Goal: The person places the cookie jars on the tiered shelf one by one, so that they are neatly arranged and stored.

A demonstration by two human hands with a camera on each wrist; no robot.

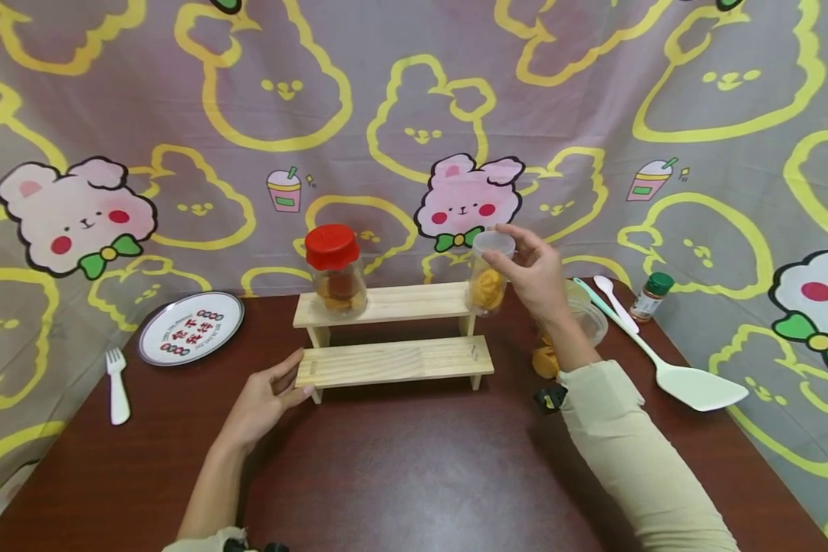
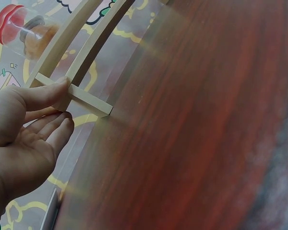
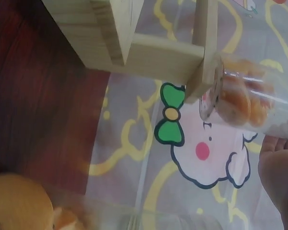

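A two-tier wooden shelf (image 1: 393, 362) stands on the table. My left hand (image 1: 264, 400) pinches the left end of its lower tier, thumb and fingers on either side of the wood in the left wrist view. At the right end of the upper tier, my right hand (image 1: 542, 282) holds a clear jar (image 1: 486, 291) near its whitish top. Orange-brown pieces lie inside this jar, and its base meets the tier's end in the right wrist view (image 3: 249, 93). On the upper tier's left end sits a clear jar with a red lid (image 1: 333, 247), with brownish contents.
Left of the shelf are a white plate (image 1: 192, 328) and a white fork (image 1: 117, 387). Beyond my right forearm lie a clear container (image 1: 589, 322), a pale green spatula (image 1: 697, 387), a white spoon (image 1: 614, 300) and a green-capped bottle (image 1: 652, 297). A patterned cloth hangs behind.
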